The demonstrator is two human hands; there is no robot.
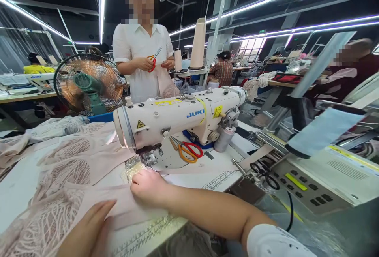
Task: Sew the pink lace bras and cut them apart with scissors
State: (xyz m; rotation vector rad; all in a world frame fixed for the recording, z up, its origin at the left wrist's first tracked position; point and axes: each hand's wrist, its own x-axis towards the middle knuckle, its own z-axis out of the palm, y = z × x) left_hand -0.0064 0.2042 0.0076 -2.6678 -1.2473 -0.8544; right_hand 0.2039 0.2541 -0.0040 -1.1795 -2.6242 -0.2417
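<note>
Pale pink fabric with lace [112, 194] lies across the white table in front of a white sewing machine [166, 120]. My right hand [148, 188] is closed at the fabric's edge, close to the needle area; its fingertips press on the cloth. Lower left, my left hand [91, 225] rests on the fabric, slightly blurred, its fingers stretched out and the thumb hidden. Scissors with red and orange handles [189, 152] lie on the machine bed, beside a grey thread spool [224, 139].
Across the machine a person in a white shirt [143, 59] holds scissors and fabric. A fan [89, 85] stands at the left. More lace pieces [65, 162] lie on the table's left side. Metal rods and a control box [322, 178] are at the right.
</note>
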